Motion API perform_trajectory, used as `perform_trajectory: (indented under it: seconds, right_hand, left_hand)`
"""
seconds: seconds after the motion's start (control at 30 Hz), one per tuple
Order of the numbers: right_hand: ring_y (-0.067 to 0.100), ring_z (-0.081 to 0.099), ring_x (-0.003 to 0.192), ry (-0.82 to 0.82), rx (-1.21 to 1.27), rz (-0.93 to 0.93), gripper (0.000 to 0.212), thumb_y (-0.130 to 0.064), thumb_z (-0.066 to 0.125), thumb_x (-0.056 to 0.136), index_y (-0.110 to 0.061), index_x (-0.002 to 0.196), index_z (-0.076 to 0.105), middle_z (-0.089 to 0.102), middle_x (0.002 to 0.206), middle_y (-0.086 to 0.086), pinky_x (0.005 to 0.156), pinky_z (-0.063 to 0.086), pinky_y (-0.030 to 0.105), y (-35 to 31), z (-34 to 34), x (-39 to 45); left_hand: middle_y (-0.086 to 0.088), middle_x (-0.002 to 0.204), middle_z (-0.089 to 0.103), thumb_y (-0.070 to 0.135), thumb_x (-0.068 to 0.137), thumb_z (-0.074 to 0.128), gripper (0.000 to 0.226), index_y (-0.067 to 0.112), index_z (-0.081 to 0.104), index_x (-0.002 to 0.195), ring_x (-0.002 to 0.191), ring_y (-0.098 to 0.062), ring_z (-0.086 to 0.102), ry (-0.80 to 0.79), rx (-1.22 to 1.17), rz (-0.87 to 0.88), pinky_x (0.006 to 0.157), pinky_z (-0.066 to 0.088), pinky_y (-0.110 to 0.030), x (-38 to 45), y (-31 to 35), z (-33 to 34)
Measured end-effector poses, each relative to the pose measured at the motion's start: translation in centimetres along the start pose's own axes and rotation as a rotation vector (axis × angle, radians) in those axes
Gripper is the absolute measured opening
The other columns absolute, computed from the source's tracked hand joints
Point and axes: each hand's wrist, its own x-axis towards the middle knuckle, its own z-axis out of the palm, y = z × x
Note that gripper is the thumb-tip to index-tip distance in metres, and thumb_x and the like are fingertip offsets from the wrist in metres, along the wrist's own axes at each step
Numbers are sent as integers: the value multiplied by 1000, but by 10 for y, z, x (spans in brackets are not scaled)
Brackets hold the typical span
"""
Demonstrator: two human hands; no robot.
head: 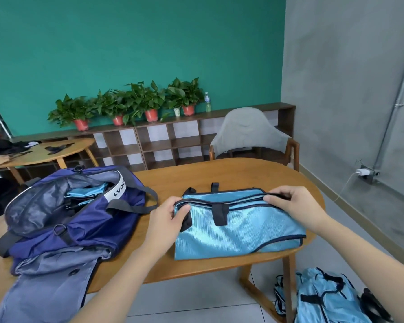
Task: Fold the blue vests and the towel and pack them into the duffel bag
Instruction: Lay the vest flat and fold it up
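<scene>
Navy duffel bag (79, 217) seen unzipped at table's (219, 173) left end, folded blue vests (85, 192) packed inside. Left hand (166, 217) was pinched on left edge of light-blue vest (238, 229), laid folded mid-table. Right hand (299, 206) was curled round its top hem. More vests (324, 299) were heaped on floor, right.

Pile of blue vests (324, 299) on floor cut off by bottom edge; duffel bag (63, 220) contents mostly hidden.
</scene>
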Motion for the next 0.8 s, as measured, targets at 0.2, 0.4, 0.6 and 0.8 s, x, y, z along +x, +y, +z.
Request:
perform_trajectory:
  seconds: [0.2, 0.4, 0.6, 0.8]
  right_hand:
    - [4, 67, 78, -77, -179, 114, 13, -37, 72, 90, -25, 88, 74, 73, 84, -14, 63, 48, 12, 66, 33, 59]
    - [-7, 65, 77, -83, -228, 128, 9, -37, 76, 87, -29, 88, 77, 73, 83, -19, 66, 47, 11, 91, 38, 64]
    - [4, 70, 77, -141, -148, 210, 13, -39, 77, 85, -28, 91, 79, 76, 84, -13, 73, 53, 24, 79, 37, 76]
    - [-2, 68, 73, -94, -82, 160, 8, -38, 77, 85, -32, 90, 78, 75, 82, -17, 68, 48, 18, 57, 27, 99]
  left_hand:
    - [13, 77, 62, 30, 101, 58, 8, 28, 60, 93, 78, -15, 59, -73, 161, -133, 64, 37, -18, 49, -52, 55]
    - [7, 64, 62, 32, 96, 64, 11, 29, 63, 85, 68, -7, 58, -26, 195, -133, 58, 39, -15, 34, -77, 62]
    - [5, 75, 73, 29, 95, 65, 8, 29, 69, 88, 73, -21, 68, -83, -27, -219, 74, 56, -47, 41, -73, 51]
    - [0, 75, 75, 15, 98, 65, 8, 20, 71, 96, 71, -12, 71, -61, -201, -239, 69, 53, -30, 68, -55, 43]
